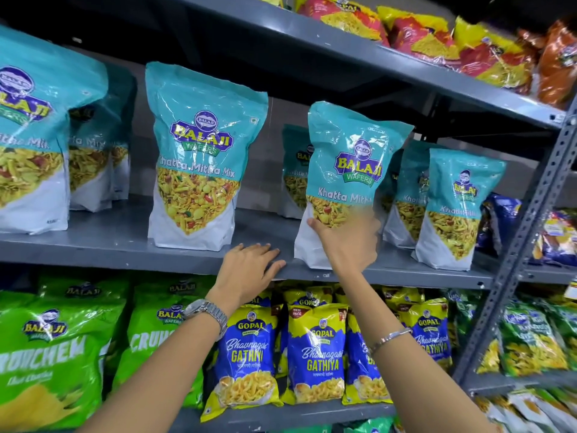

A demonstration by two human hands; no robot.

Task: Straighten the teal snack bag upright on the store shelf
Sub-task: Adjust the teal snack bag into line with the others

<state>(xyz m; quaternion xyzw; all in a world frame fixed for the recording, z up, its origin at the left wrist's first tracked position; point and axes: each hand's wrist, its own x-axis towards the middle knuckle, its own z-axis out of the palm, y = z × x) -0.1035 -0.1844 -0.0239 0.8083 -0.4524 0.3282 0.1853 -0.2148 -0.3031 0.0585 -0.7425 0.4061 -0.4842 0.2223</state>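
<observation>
A teal snack bag (349,157) labelled Khatta Mitha stands on the grey middle shelf (125,245), its top leaning slightly left. My right hand (346,242) grips its lower front, thumb on the left side, fingers blurred across the bag. My left hand (249,264) lies flat on the shelf's front edge just left of the bag, fingers spread, holding nothing. A watch sits on the left wrist and a bracelet on the right.
More teal bags stand on the same shelf: one upright (199,157) to the left, others at far left (31,135) and right (452,210). Red-yellow bags (431,39) fill the top shelf. Green bags (56,354) and blue-yellow Gathiya bags (315,354) sit below. A perforated steel upright (524,239) stands at right.
</observation>
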